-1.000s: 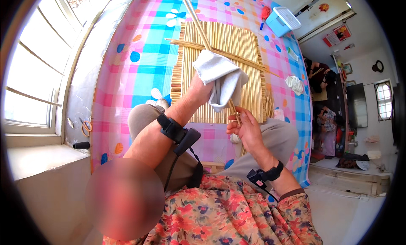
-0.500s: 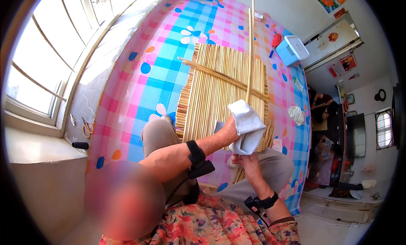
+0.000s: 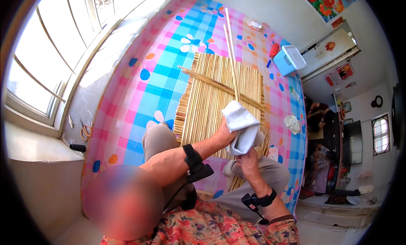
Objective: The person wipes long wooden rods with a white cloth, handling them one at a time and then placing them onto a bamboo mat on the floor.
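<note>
My left hand is closed around a pale grey-white cloth, which wraps two long thin plant stalks. They stick out of the cloth's far side, pointing away from me. Just below the cloth, my right hand is closed at the stalks' near end; its fingertips are partly hidden. Beneath lies a mat of stalks set side by side. A bundle of loose stalks rests slantwise across it.
A pink-and-blue checked sheet spreads under everything. Scissors and a black cylinder lie on the window ledge at left. To the right are a crumpled white cloth and a blue box with white lid. Another person sits far right.
The two upright stalks have swung left and now lean that way. Both my hands and the cloth have shifted slightly left, still gripping.
</note>
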The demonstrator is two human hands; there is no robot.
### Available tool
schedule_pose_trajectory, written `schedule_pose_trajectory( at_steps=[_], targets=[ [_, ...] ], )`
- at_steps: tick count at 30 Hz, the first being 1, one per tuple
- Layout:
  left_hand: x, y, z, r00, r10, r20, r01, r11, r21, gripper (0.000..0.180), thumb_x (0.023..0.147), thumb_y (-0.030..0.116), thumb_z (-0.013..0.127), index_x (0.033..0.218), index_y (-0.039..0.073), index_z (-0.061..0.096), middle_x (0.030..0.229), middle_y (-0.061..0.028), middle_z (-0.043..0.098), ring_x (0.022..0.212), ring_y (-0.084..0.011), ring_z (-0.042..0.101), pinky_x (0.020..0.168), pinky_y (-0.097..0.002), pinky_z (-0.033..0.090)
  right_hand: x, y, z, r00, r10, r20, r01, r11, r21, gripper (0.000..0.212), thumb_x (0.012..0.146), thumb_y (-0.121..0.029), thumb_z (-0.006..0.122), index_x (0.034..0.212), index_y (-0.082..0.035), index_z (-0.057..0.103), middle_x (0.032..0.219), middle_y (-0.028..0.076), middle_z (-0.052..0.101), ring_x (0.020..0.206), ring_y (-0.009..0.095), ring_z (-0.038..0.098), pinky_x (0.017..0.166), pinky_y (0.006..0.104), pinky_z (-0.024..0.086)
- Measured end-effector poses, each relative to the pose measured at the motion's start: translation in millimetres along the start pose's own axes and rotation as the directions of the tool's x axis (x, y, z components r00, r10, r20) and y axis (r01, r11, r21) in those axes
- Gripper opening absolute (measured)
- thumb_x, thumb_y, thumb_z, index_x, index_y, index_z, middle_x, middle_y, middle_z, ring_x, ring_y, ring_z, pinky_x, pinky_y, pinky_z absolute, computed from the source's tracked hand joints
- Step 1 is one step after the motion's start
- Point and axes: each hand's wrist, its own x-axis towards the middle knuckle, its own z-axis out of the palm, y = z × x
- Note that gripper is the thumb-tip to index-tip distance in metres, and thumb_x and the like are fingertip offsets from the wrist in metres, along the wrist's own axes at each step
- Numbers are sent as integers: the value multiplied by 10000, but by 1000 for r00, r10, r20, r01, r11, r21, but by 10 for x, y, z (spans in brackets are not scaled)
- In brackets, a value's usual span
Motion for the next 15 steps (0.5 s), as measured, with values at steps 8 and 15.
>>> schedule_pose_trajectory(
  at_steps=[8, 15],
  targets=[
    [328, 289, -525, 942, 121, -312, -182, 967, -176, 200, 886, 218, 490, 994, 51, 508, 916, -55, 562, 798, -139, 568, 697, -302, 500, -823, 116, -435, 981, 90, 169, -30, 944, -329, 207, 922, -187, 378, 964, -29, 505, 621, -19, 440, 521, 40, 382, 475, 186, 324],
    [239, 403, -467, 927, -17, -373, -123, 930, -347, 194, 892, 228, 480, 999, 68, 500, 922, -52, 561, 801, -136, 569, 692, -286, 497, -1499, 392, -682, 977, 188, 99, -127, 890, -438, 228, 915, -163, 370, 1027, -26, 514, 642, -3, 479, 579, 67, 446, 544, 213, 386]
  ],
)
